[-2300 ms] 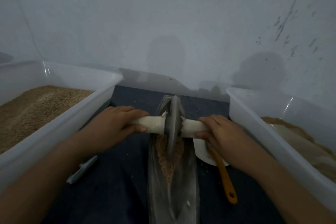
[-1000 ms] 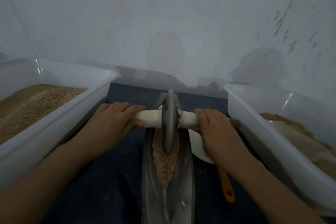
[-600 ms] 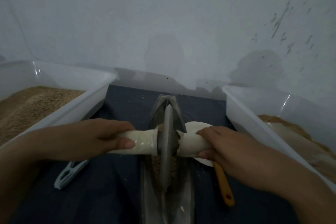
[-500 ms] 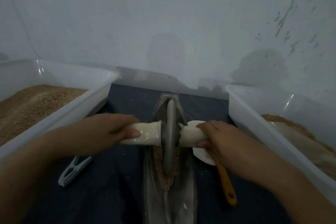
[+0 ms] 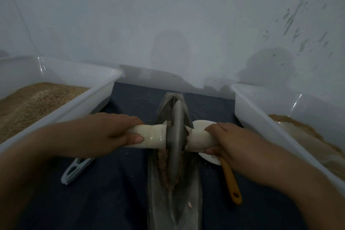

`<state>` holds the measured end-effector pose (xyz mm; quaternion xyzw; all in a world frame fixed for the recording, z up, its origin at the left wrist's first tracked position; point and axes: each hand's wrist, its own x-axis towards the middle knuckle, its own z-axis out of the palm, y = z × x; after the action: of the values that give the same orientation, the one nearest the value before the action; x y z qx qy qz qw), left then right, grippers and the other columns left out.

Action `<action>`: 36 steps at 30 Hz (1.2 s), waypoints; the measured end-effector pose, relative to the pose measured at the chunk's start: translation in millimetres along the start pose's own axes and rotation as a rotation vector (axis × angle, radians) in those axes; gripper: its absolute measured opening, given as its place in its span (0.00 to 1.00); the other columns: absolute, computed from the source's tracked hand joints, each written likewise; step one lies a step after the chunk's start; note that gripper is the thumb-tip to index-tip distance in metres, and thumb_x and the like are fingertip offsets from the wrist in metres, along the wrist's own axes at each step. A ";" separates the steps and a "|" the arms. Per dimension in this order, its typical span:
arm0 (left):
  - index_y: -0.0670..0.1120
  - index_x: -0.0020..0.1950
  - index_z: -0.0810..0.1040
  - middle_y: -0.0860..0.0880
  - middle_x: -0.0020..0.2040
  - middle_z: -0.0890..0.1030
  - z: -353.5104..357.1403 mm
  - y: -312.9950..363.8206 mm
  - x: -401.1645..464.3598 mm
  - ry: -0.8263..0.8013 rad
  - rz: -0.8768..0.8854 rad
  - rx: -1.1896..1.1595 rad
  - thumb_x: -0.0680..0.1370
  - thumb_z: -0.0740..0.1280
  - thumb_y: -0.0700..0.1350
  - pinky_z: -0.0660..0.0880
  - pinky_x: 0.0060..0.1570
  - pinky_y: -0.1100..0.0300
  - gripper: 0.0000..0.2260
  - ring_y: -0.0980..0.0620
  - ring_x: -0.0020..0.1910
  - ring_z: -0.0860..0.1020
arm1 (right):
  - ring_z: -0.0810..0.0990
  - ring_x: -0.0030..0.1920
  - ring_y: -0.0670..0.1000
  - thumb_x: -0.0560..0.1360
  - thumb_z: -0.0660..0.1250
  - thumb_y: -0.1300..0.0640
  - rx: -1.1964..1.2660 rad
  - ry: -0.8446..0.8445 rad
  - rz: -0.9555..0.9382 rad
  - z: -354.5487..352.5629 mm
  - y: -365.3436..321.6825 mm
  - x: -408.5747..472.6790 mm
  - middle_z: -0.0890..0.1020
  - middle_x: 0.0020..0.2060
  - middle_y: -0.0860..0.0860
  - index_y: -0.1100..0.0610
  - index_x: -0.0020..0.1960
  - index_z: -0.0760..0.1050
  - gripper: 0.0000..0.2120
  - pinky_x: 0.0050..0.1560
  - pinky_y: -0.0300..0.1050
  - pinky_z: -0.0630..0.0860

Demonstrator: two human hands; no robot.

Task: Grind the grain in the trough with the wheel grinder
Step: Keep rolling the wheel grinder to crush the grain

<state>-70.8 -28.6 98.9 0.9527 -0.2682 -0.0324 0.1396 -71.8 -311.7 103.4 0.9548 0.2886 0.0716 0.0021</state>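
- Trough (image 5: 173, 203): long metal boat on the dark tabletop, likely heavy and steady.
- Wheel (image 5: 175, 136): upright in it on the grain (image 5: 163, 162); rigid, probably weighty.
- Left hand (image 5: 104, 134), right hand (image 5: 231, 144): each curled round a smooth axle handle, the sensible hold.

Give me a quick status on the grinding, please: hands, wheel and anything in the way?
Left hand and right hand grip the handle ends. Wheel grinder upright in the trough, on the grain. Nothing blocks the trough.
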 end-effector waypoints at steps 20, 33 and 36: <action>0.65 0.58 0.65 0.64 0.51 0.74 6.0 -6.1 5.1 0.063 0.043 0.107 0.71 0.47 0.68 0.67 0.52 0.66 0.20 0.68 0.50 0.72 | 0.62 0.48 0.41 0.79 0.58 0.51 -0.042 -0.039 -0.002 -2.4 -1.6 -0.6 0.66 0.50 0.45 0.50 0.58 0.64 0.09 0.41 0.35 0.54; 0.46 0.62 0.76 0.47 0.49 0.80 35.4 -2.7 31.4 0.525 -0.053 0.439 0.76 0.46 0.59 0.73 0.47 0.50 0.28 0.46 0.46 0.78 | 0.67 0.61 0.49 0.78 0.60 0.55 -0.061 0.215 0.131 31.2 16.9 37.0 0.70 0.63 0.49 0.52 0.70 0.60 0.21 0.61 0.40 0.61; 0.46 0.60 0.77 0.48 0.46 0.80 32.7 -3.8 29.2 0.538 0.021 0.443 0.77 0.41 0.63 0.74 0.44 0.51 0.32 0.46 0.43 0.79 | 0.67 0.59 0.48 0.79 0.58 0.52 -0.060 0.204 0.117 34.2 16.8 33.6 0.71 0.61 0.48 0.52 0.70 0.61 0.20 0.57 0.39 0.59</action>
<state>-48.4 -48.8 66.8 0.9314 -0.2321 0.2804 -0.0048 -30.2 -305.8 74.9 0.9572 0.2287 0.1772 -0.0028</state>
